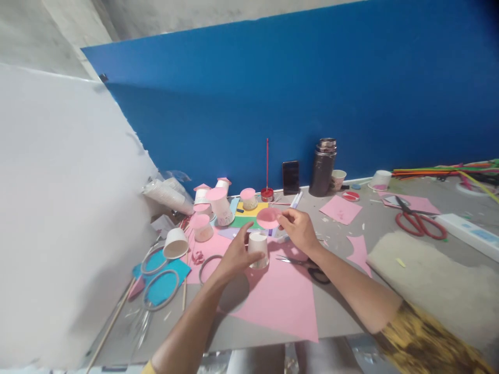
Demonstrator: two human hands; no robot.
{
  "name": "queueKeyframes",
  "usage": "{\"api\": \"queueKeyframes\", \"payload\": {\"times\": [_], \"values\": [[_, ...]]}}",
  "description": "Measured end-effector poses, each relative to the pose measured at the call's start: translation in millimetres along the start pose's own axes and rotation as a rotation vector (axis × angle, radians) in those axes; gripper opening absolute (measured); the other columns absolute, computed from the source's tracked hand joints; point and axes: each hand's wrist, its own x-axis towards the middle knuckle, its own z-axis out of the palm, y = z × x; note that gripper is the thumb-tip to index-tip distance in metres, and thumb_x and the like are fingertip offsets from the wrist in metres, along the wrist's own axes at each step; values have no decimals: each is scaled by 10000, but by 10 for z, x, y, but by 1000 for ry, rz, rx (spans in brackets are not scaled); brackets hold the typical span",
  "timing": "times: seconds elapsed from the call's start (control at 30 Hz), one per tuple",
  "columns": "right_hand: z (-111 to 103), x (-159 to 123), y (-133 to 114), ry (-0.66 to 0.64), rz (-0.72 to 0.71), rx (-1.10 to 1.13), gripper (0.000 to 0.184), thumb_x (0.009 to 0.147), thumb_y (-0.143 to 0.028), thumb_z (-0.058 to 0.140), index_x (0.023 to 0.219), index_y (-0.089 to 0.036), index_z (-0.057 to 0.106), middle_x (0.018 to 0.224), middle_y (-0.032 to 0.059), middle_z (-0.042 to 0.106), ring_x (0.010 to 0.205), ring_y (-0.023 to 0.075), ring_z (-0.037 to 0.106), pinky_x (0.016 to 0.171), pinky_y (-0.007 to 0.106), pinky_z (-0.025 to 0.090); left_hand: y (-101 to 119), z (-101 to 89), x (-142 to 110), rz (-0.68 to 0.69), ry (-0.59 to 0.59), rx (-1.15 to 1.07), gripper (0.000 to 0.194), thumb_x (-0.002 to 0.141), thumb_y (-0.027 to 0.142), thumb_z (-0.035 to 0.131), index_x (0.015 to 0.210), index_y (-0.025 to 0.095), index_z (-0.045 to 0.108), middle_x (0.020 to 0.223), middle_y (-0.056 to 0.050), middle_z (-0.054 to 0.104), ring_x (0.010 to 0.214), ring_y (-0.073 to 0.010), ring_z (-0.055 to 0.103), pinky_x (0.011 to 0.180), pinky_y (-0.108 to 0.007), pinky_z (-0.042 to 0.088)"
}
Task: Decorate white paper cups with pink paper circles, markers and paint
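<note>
My left hand [234,254] wraps round a small white paper cup [259,250] that stands upside down on a large pink paper sheet [280,301]. Just above the cup, my right hand [298,228] pinches a round pink paper disc [268,217] by its edge. Black-handled scissors [307,266] lie on the pink sheet under my right wrist. Behind my hands stand several upturned cups with pink tops [218,203].
A dark flask [323,167], a phone [290,177] and a red stick on a base [267,193] stand against the blue wall. Red scissors [419,222] and pink paper pieces [340,210] lie right. Metal rings on blue paper [159,280], a loose cup [175,243] and a cup stack [166,195] sit left.
</note>
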Motion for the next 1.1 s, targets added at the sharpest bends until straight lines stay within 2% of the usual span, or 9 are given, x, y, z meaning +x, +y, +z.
{"api": "queueKeyframes", "payload": {"times": [0.1, 0.17, 0.33, 0.4, 0.57, 0.67, 0.9, 1.0, 1.1], "values": [[18, -29, -13, -66, -18, 35, 215, 871, -320, 611, 709, -192, 671, 581, 6, 701, 539, 169, 672, 524, 240, 479, 60, -22, -10, 52, 30, 34, 688, 738, 271, 776, 1385, 206, 554, 1299, -134, 664, 1184, -311, 633, 917, -418, 526], [39, -75, -37, -124, -47, 56, 187, 866, -304, 609, 731, -192, 673, 605, 2, 706, 557, 162, 674, 538, 237, 485, 109, -22, -19, 110, 126, 34, 517, 821, 366, 723, 1301, 202, 622, 1289, -130, 677, 1201, -302, 625, 940, -412, 508], [94, -193, -98, -194, -184, 10, 124, 880, -282, 621, 828, -206, 703, 716, 10, 744, 617, 160, 664, 597, 260, 494, 148, 40, -49, 207, 358, 171, 156, 865, 311, 615, 861, 188, 710, 859, -44, 740, 847, -217, 670, 797, -342, 498], [108, -215, -104, -180, -215, -44, 109, 881, -287, 636, 848, -212, 707, 734, 8, 747, 630, 161, 663, 603, 262, 484, 132, 77, -58, 252, 399, 254, 158, 854, 264, 583, 751, 197, 681, 767, -25, 720, 768, -200, 646, 735, -324, 479], [114, -233, -101, -175, -252, -142, 106, 883, -264, 625, 811, -223, 692, 698, -6, 726, 600, 154, 637, 580, 253, 445, 86, 132, -62, 437, 494, 467, 165, 826, 200, 554, 701, 216, 661, 710, -29, 698, 711, -202, 621, 695, -336, 439], [110, -253, -121, -98, -337, -221, 150, 892, -260, 598, 765, -220, 666, 679, 10, 709, 604, 159, 623, 592, 259, 429, 77, 144, -67, 495, 527, 563, 178, 827, 193, 561, 677, 222, 652, 680, -30, 686, 695, -205, 614, 702, -345, 431], [115, -280, -186, -90, -368, -297, 151, 876, -238, 590, 743, -226, 660, 635, -5, 672, 566, 151, 588, 571, 260, 389, 59, 162, -79, 556, 588, 552, 138, 859, 215, 586, 779, 217, 699, 756, -49, 732, 739, -219, 654, 737, -356, 464], [128, -297, -189, -45, -461, -363, 221, 876, -201, 555, 664, -222, 615, 591, 4, 637, 563, 154, 567, 564, 273, 365, 51, 161, -74, 581, 584, 572, 124, 852, 220, 605, 834, 220, 728, 793, -54, 754, 773, -231, 676, 774, -375, 477], [114, -319, -208, -32, -545, -337, 189, 885, -179, 546, 729, -217, 646, 654, 19, 681, 619, 162, 600, 599, 279, 397, 51, 142, -70, 568, 598, 564, 162, 836, 195, 589, 830, 230, 748, 780, -45, 757, 776, -230, 686, 784, -379, 485]]}}
